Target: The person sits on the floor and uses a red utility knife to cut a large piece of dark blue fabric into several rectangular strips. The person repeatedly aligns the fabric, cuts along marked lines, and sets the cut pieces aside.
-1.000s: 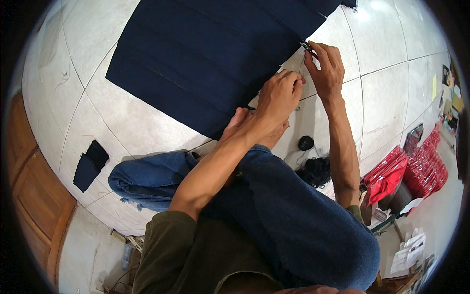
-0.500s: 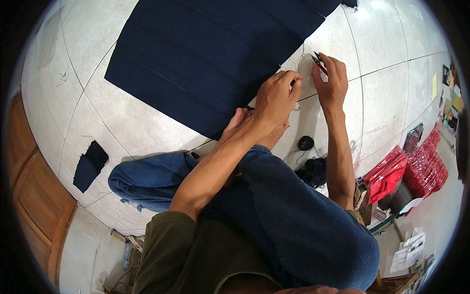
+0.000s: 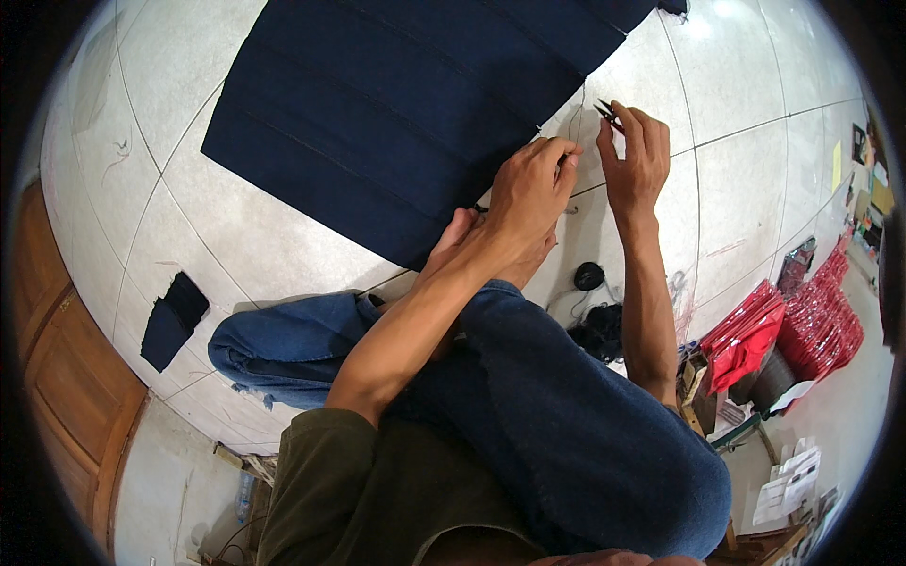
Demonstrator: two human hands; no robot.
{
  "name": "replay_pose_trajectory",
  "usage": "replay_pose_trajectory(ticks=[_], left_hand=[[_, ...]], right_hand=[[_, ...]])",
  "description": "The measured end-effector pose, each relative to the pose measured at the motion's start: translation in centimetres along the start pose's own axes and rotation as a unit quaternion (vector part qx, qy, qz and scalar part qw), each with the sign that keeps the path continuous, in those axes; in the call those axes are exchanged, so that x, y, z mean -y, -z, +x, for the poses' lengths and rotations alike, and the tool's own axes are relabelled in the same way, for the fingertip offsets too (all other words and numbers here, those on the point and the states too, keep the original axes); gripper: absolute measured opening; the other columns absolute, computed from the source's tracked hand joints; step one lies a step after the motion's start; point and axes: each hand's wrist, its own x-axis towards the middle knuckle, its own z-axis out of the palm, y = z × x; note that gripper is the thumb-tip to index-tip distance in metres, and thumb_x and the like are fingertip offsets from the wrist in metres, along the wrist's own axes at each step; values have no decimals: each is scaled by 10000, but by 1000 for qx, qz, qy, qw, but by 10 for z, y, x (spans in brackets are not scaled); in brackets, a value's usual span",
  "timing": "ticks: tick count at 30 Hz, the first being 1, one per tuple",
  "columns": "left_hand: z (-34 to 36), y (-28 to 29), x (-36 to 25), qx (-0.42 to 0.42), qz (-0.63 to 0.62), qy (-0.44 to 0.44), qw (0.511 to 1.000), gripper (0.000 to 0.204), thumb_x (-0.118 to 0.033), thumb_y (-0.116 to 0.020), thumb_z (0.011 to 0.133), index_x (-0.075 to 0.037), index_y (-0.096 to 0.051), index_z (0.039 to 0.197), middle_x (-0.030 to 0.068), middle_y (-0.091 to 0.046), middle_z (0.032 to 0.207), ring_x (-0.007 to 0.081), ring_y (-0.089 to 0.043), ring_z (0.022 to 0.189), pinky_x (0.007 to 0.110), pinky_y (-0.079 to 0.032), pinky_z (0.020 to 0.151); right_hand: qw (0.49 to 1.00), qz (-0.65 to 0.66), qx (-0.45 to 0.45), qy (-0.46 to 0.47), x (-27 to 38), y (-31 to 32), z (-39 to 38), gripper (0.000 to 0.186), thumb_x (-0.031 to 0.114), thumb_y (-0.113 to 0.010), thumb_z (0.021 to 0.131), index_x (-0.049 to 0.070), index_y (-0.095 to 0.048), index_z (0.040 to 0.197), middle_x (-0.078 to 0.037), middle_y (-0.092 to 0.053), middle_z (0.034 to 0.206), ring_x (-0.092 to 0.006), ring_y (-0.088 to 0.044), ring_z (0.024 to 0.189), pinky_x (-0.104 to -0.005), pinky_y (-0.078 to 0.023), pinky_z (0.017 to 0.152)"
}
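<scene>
A large navy cloth [image 3: 377,113] with stitched seams lies spread over the tiled floor. My left hand [image 3: 530,184] is at its right-hand edge, thumb and fingers pinched together; what lies between them is too small to make out. A thin dark thread [image 3: 582,99] runs from the cloth's edge down toward those fingertips. To the right, my right hand [image 3: 638,158] grips small dark thread snips [image 3: 610,116], their two points pointing up and left, near the thread but apart from the cloth. My bare feet are partly hidden beneath my left forearm.
By my right forearm lie a round black spool [image 3: 589,275] and a tangle of black thread [image 3: 599,332]. A dark cloth scrap [image 3: 175,321] rests at the left, near a wooden door [image 3: 71,377]. Shiny red packages [image 3: 746,330] are piled at the right.
My right hand and forearm have shifted slightly left, and the snips have tilted a little. My left hand and the cloth are nearly unchanged.
</scene>
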Motion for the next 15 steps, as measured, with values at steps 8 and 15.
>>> replay_pose_trajectory(ticks=[8,15], left_hand=[[2,0,-1,9,-3,-6,1000,188,-162,-607,999,-48,-705,1113,155,-734,1045,301,-721,841,403,-563,779],[-8,-1,-1,3,113,-112,987,169,-145,-664,933,-36,-708,1054,111,-703,1018,281,-693,915,397,-565,807]], right_hand=[[995,37,13,89,-11,-17,23,366,9,-815,785,58,-709,1132,-58,-695,1018,-223,-649,895,-341,-538,763],[983,136,-14,-120,-8,-4,13,285,24,-774,834,54,-705,1108,-84,-667,972,-234,-657,914,-369,-555,737]])
